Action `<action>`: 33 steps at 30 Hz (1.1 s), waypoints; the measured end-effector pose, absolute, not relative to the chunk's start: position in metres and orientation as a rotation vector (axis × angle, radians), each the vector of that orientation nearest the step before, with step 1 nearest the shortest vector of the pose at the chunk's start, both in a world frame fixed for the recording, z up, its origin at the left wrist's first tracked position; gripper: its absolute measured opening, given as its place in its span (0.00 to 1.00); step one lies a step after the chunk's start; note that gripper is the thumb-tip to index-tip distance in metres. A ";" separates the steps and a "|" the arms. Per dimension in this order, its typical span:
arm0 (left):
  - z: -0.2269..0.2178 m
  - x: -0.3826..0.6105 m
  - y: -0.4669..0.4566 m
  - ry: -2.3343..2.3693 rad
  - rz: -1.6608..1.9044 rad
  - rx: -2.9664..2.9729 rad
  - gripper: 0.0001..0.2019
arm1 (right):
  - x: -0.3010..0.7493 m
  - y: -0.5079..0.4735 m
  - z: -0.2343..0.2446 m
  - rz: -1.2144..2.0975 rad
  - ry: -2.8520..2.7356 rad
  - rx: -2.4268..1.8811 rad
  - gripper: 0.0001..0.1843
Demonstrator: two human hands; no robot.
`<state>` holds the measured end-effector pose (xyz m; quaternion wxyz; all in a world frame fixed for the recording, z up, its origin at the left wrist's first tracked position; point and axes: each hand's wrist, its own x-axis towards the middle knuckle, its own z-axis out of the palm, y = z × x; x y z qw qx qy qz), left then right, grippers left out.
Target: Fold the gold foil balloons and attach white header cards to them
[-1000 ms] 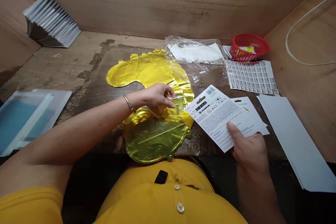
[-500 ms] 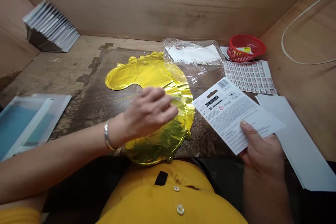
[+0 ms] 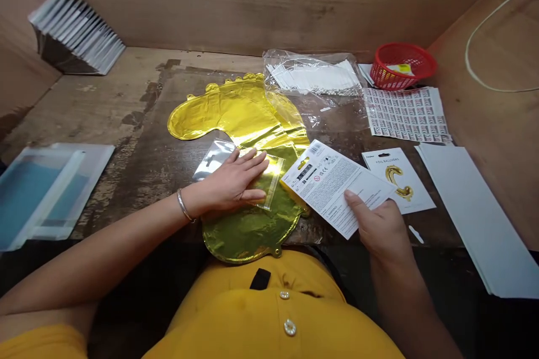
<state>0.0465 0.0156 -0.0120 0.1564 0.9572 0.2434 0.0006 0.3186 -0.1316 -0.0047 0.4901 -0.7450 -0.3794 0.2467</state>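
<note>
Pressing clear bag (image 3: 273, 179) on foil balloon (image 3: 248, 233), left hand (image 3: 227, 179)

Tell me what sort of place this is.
Probably a hand-packing station for foil balloons: a gold foil balloon lies on the wooden bench, near printed balloon cards and a sheet of labels.

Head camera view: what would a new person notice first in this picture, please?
A shiny gold foil balloon lies flat at the centre, under the left hand. The right hand holds a white printed card beside it. A red plastic basket stands out at the far right corner.
</note>
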 end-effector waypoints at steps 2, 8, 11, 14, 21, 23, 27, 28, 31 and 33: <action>-0.014 0.047 0.017 0.738 -0.027 2.700 0.28 | 0.314 -0.126 -0.004 0.559 -0.955 -1.826 0.20; -0.023 0.052 0.013 0.763 -0.013 2.748 0.30 | 0.300 -0.115 -0.006 0.399 -1.087 -1.936 0.18; -0.030 0.052 0.013 0.765 0.031 2.756 0.31 | 0.290 -0.115 -0.005 0.381 -1.155 -1.976 0.20; -0.033 0.052 0.013 0.777 0.071 2.747 0.32 | 0.281 -0.117 -0.003 0.457 -1.181 -1.964 0.22; -0.032 0.049 0.013 0.757 0.060 2.772 0.35 | 0.292 -0.117 -0.013 0.898 -1.050 -1.860 0.25; -0.033 0.047 0.014 0.755 0.059 2.786 0.36 | 0.300 -0.119 -0.018 1.133 -0.986 -1.794 0.27; -0.033 0.045 0.014 0.724 0.052 2.803 0.35 | 0.309 -0.120 -0.019 1.391 -0.895 -1.688 0.27; -0.033 0.045 0.014 0.705 0.048 2.808 0.35 | 0.308 -0.118 -0.019 1.415 -0.888 -1.671 0.26; -0.032 0.047 0.013 0.645 0.057 2.813 0.32 | 0.299 -0.108 -0.019 1.425 -0.887 -1.626 0.26; -0.031 0.048 0.014 0.634 0.077 2.798 0.31 | 0.289 -0.100 -0.020 1.398 -0.889 -1.611 0.25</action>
